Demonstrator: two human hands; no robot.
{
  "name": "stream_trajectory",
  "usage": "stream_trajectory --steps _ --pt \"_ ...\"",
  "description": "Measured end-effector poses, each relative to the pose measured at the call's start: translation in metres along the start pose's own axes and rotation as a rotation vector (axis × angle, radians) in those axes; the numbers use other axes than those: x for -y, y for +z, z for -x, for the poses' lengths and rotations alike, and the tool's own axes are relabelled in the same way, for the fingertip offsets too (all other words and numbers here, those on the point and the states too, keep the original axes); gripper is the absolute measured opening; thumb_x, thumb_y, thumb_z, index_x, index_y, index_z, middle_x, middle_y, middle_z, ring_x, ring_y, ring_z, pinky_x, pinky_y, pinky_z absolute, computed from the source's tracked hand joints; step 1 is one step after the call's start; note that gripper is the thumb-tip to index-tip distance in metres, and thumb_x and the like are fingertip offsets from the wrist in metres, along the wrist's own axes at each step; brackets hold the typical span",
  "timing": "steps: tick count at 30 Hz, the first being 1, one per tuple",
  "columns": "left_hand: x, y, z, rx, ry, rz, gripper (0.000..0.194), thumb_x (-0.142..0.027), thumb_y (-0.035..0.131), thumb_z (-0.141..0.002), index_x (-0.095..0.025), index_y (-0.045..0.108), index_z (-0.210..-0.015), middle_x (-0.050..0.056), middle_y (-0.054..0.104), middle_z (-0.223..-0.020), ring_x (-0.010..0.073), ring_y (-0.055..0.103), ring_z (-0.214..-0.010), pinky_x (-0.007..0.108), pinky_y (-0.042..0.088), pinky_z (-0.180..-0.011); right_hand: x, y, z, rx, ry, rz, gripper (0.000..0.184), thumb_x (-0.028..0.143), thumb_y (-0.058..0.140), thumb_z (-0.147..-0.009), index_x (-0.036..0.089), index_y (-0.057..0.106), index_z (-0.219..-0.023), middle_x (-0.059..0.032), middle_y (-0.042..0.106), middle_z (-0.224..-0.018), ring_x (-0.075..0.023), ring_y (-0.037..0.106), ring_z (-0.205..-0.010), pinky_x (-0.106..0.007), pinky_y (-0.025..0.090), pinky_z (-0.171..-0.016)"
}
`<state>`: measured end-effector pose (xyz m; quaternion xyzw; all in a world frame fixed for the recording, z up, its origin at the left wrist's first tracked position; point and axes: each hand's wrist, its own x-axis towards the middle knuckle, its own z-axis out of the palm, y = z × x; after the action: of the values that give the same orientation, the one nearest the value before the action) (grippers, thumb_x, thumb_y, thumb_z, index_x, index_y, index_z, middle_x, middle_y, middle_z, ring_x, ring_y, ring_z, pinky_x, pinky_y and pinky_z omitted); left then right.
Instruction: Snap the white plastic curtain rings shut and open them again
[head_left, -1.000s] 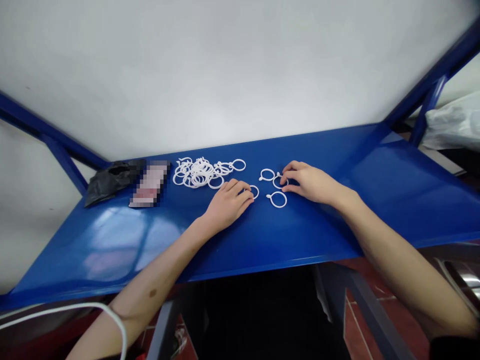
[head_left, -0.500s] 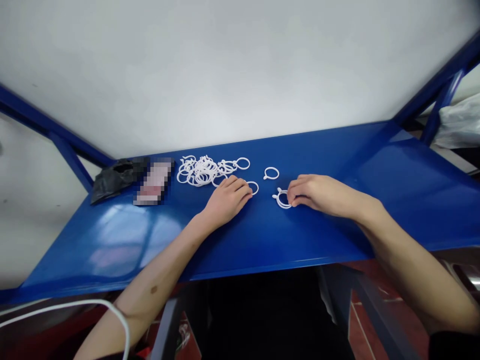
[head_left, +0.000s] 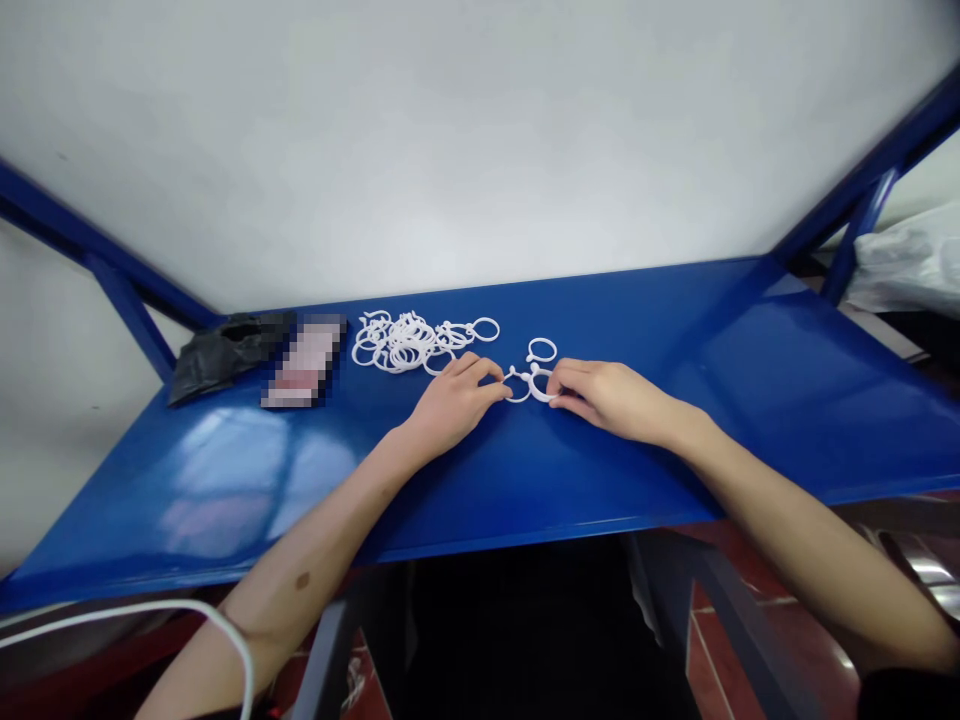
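Blue table [head_left: 495,485]: front edge [head_left: 525,538] sits well to the near side of both hands, forearms cross it; back edge meets the pale wall [head_left: 465,150]. Most room is on the right: wide stretch of blue from the right hand [head_left: 611,395] across to the blue side frame [head_left: 847,190]. Left is tighter: white ring heap [head_left: 409,345] just beyond the left hand [head_left: 455,405], then a pixelated flat item [head_left: 304,362] and black bag [head_left: 217,360] out toward the left end.

Hands face each other, small gap between fingertips, rings in it. Left: thumb and fingers pinched on the left side of the single ring [head_left: 517,401]. Right: pinched on the right side of the ring stack [head_left: 532,387], looks like two, knobs to the left. Stack is right beside the single ring, can't tell if touching. Loose ring [head_left: 542,339] lies just past the stack, wall side
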<state>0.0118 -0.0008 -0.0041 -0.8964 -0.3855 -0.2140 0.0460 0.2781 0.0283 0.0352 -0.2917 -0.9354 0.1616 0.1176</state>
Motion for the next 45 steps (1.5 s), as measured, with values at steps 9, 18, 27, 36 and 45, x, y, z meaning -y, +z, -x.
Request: stream_trajectory --steps 9,18,27,36,45 --pt "-0.008 0.0 -0.003 0.026 0.003 0.026 0.019 -0.022 0.049 -0.102 -0.021 0.068 -0.103 0.005 0.068 -0.105 0.0203 0.054 -0.096 0.034 0.048 -0.085 0.002 0.016 -0.005 -0.18 -0.001 0.119 0.018 0.033 0.05 -0.103 0.021 0.064 -0.104 -0.0045 0.07 -0.102 -0.0169 0.067 -0.084 -0.027 0.047 -0.068" --pt "-0.012 -0.001 -0.004 0.006 -0.051 0.027 0.008 -0.023 0.051 -0.101 -0.019 0.055 -0.096 0.005 0.063 -0.099 0.0206 0.054 -0.09 0.034 0.049 -0.08 0.009 0.036 -0.014 -0.129 -0.04 0.205 0.023 0.034 0.049 -0.104 0.02 0.067 -0.107 -0.0059 0.067 -0.104 -0.0157 0.065 -0.079 -0.026 0.045 -0.063" --pt "-0.01 0.002 -0.002 -0.058 -0.015 0.019 0.01 -0.021 0.056 -0.098 -0.019 0.056 -0.108 0.008 0.061 -0.112 0.0219 0.06 -0.099 0.036 0.053 -0.085 -0.006 0.029 -0.016 -0.303 0.024 0.14 0.026 0.039 0.049 -0.103 0.021 0.067 -0.109 -0.008 0.064 -0.116 -0.0179 0.066 -0.084 -0.032 0.054 -0.07" --pt "-0.007 -0.003 -0.001 -0.083 -0.043 0.046 0.017 -0.019 0.063 -0.094 -0.018 0.057 -0.109 0.008 0.061 -0.112 0.0218 0.062 -0.102 0.036 0.055 -0.086 -0.048 0.024 -0.02 -0.301 0.073 0.247 0.013 0.024 0.06 -0.095 0.016 0.071 -0.094 -0.0159 0.06 -0.123 -0.0293 0.058 -0.104 -0.05 0.052 -0.095" --pt "-0.005 -0.008 -0.001 -0.061 -0.099 0.082 0.02 -0.019 0.064 -0.093 -0.02 0.056 -0.111 0.007 0.059 -0.112 0.0215 0.061 -0.105 0.037 0.055 -0.092 -0.036 0.009 -0.008 -0.203 0.076 0.12 0.015 0.034 0.068 -0.09 0.019 0.07 -0.095 -0.0139 0.058 -0.126 -0.0307 0.056 -0.114 -0.052 0.049 -0.1"
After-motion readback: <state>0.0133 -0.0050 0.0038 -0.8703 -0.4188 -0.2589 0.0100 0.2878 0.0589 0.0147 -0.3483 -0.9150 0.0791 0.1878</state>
